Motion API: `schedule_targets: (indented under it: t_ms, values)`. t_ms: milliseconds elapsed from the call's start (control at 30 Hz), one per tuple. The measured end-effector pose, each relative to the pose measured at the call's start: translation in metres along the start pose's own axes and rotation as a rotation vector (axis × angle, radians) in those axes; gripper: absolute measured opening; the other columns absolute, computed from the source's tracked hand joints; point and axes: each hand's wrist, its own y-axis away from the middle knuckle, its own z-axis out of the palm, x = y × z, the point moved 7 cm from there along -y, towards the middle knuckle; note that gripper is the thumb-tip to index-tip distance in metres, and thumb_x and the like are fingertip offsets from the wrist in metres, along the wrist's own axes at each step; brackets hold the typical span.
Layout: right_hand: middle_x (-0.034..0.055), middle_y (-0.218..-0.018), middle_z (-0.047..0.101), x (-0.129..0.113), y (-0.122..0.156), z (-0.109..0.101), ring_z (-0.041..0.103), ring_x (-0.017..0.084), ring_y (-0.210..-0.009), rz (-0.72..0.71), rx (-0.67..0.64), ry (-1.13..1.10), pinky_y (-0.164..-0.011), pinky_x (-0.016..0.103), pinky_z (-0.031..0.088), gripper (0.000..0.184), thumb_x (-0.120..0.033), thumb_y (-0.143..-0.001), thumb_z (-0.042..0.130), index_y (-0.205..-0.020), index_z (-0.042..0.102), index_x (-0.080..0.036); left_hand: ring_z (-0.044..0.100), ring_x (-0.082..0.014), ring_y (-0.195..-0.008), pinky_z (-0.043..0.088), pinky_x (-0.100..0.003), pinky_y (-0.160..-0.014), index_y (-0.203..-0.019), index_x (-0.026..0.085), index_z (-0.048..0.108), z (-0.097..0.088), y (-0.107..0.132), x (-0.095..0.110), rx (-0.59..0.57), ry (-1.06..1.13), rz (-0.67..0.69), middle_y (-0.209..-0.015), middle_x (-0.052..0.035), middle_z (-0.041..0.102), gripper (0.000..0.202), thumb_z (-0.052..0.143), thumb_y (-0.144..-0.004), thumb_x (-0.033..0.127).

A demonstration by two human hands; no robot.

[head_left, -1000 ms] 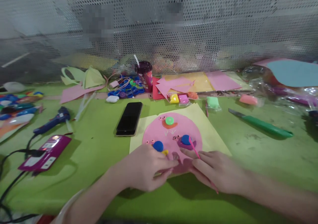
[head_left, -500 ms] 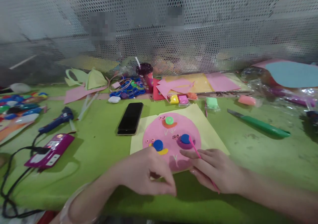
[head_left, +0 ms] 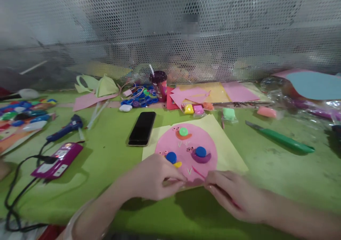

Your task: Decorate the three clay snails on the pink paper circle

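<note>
Watching my feed, I have the left hand at lower centre of the frame, thumb and forefinger tips nearly meeting by the bottom edge of the pink circle; whether they pinch anything, I can't tell. My right hand, lower right of centre, has its fingers closed around a thin pink stick, its tip reaching up-left over the circle. The circle lies mid-frame on a pale yellow sheet.

Pink stick partly hidden, blue sheet cropped
</note>
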Motion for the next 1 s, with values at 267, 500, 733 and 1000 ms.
schedule_targets:
  t_ms: [267, 500, 733, 1000]
  values:
    - [-0.0057, -0.056, 0.039, 0.013, 0.0, 0.015, 0.033, 0.008, -0.045, 0.136, -0.039, -0.105, -0.043, 0.022, 0.025, 0.027, -0.022, -0.097, 0.029, -0.07, 0.031, -0.023, 0.048, -0.0104, -0.053, 0.03, -0.025, -0.052, -0.079, 0.022, 0.062, 0.01, -0.002, -0.004, -0.041, -0.17, -0.031, -0.063, 0.0043, 0.062, 0.02, 0.046, -0.089, 0.025]
    - [-0.003, -0.058, 0.045, 0.017, 0.002, 0.022, 0.038, 0.009, -0.047, 0.223, -0.07, -0.179, -0.045, 0.021, 0.031, 0.029, -0.024, -0.098, 0.026, -0.072, 0.039, -0.021, 0.047, -0.0113, -0.051, 0.028, -0.026, -0.05, -0.078, 0.021, 0.061, 0.011, -0.003, -0.003, -0.011, -0.229, 0.0, -0.06, 0.0032, 0.06, 0.02, 0.045, -0.089, 0.023]
    - [-0.0014, -0.057, 0.052, 0.022, 0.002, 0.024, 0.048, 0.009, -0.049, 0.301, -0.071, -0.258, -0.049, 0.021, 0.039, 0.035, -0.029, -0.099, 0.023, -0.071, 0.042, -0.02, 0.05, -0.0121, -0.05, 0.027, -0.027, -0.048, -0.075, 0.02, 0.06, 0.01, -0.004, -0.001, 0.0, -0.236, 0.02, -0.062, 0.0024, 0.062, 0.018, 0.046, -0.087, 0.021]
    - [-0.001, -0.059, 0.053, 0.023, 0.003, 0.024, 0.047, 0.01, -0.05, 0.296, -0.081, -0.279, -0.049, 0.022, 0.038, 0.036, -0.032, -0.1, 0.022, -0.072, 0.042, -0.02, 0.05, -0.0135, -0.049, 0.026, -0.03, -0.048, -0.079, 0.02, 0.063, 0.009, -0.003, 0.002, 0.052, -0.269, 0.031, -0.062, 0.0015, 0.063, 0.023, 0.043, -0.09, 0.022]
